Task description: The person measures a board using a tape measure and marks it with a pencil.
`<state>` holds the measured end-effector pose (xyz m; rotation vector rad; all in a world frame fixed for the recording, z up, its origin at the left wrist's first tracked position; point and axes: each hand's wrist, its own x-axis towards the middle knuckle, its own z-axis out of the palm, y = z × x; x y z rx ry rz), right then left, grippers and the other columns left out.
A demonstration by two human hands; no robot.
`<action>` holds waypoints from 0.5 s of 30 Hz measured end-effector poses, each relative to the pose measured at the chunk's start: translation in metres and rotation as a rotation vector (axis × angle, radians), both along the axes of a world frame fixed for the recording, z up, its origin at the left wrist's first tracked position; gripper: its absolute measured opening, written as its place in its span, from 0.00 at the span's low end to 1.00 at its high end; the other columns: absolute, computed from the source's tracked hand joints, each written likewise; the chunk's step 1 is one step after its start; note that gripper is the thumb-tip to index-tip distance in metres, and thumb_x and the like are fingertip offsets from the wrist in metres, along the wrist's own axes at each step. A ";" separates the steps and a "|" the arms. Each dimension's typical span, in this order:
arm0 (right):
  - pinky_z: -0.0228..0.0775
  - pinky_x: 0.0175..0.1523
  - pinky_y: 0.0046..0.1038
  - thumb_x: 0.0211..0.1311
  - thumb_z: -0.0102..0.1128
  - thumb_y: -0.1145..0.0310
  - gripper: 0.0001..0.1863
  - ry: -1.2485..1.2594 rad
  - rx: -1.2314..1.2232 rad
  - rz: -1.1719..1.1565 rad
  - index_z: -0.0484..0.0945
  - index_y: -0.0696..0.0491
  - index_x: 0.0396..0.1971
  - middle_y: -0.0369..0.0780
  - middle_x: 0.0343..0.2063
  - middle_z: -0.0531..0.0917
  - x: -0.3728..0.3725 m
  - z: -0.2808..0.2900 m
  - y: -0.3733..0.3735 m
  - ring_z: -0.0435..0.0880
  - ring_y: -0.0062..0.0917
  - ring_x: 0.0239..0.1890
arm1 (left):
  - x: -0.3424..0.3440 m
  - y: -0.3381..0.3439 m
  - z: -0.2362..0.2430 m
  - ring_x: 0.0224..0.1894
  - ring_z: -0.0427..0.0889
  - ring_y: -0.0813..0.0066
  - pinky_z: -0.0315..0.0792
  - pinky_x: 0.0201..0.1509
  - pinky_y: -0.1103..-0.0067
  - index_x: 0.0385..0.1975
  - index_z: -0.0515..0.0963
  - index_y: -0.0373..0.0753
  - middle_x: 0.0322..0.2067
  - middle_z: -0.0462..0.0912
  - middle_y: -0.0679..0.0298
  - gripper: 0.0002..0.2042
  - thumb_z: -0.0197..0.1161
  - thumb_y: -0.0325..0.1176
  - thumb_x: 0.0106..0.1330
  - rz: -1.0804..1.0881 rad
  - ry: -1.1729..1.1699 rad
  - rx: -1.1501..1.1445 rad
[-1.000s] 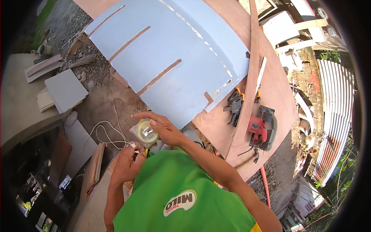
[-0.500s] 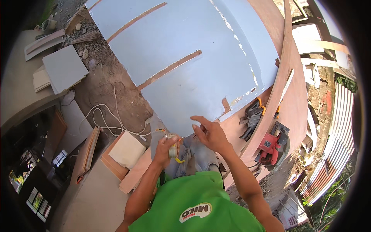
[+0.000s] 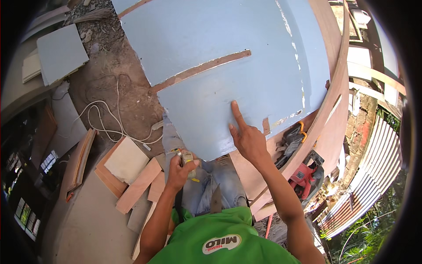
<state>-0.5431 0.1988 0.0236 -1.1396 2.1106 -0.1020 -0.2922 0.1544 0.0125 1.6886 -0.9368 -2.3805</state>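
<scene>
A large light-blue painted panel [image 3: 198, 101] lies ahead of me, with bare brown strips where the paint stops. My left hand [image 3: 179, 172] is closed around what looks like a tape measure [image 3: 188, 158], beside the panel's near corner; a short yellow end hangs below it. Over the panel's near right part is my right hand [image 3: 249, 140], index finger stretched forward and thumb apart, holding nothing. Whether that fingertip touches the surface I cannot tell.
Right of the panel lie a red circular saw [image 3: 304, 176], black clamps with orange parts [image 3: 290, 141] and a long curved wood strip [image 3: 327, 97]. At left are plywood offcuts [image 3: 125, 160], a white cable [image 3: 103, 127] on the dirt and stacked boards [image 3: 61, 53].
My right hand has moved forward over the panel, its index finger straightening. The left hand, still around the tape measure, has shifted slightly left. The view has also shifted.
</scene>
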 end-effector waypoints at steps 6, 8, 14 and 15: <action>0.69 0.23 0.41 0.68 0.51 0.51 0.38 0.017 0.043 0.026 0.44 0.38 0.73 0.47 0.14 0.78 -0.007 0.004 -0.030 0.80 0.44 0.19 | 0.002 -0.005 -0.001 0.27 0.70 0.83 0.65 0.30 0.82 0.30 0.75 0.37 0.25 0.73 0.70 0.11 0.66 0.35 0.54 -0.033 0.058 -0.027; 0.70 0.24 0.41 0.68 0.51 0.50 0.39 0.012 0.009 0.046 0.44 0.38 0.73 0.47 0.15 0.78 -0.006 0.002 -0.020 0.80 0.45 0.19 | 0.004 -0.008 0.001 0.27 0.71 0.83 0.66 0.30 0.82 0.31 0.75 0.37 0.25 0.73 0.70 0.11 0.66 0.36 0.54 -0.036 0.066 -0.043; 0.72 0.27 0.42 0.67 0.53 0.52 0.40 0.050 0.010 0.094 0.43 0.38 0.73 0.49 0.17 0.80 -0.018 0.006 -0.034 0.82 0.46 0.23 | 0.015 -0.001 -0.013 0.28 0.74 0.83 0.69 0.31 0.81 0.30 0.76 0.35 0.26 0.75 0.70 0.11 0.63 0.38 0.62 0.054 0.082 -0.068; 0.72 0.28 0.42 0.67 0.54 0.52 0.40 0.018 0.075 0.067 0.44 0.37 0.73 0.49 0.18 0.80 -0.020 0.007 -0.041 0.82 0.46 0.24 | 0.016 -0.002 -0.015 0.28 0.73 0.83 0.69 0.31 0.82 0.29 0.76 0.35 0.25 0.75 0.70 0.11 0.62 0.38 0.64 0.065 0.045 -0.078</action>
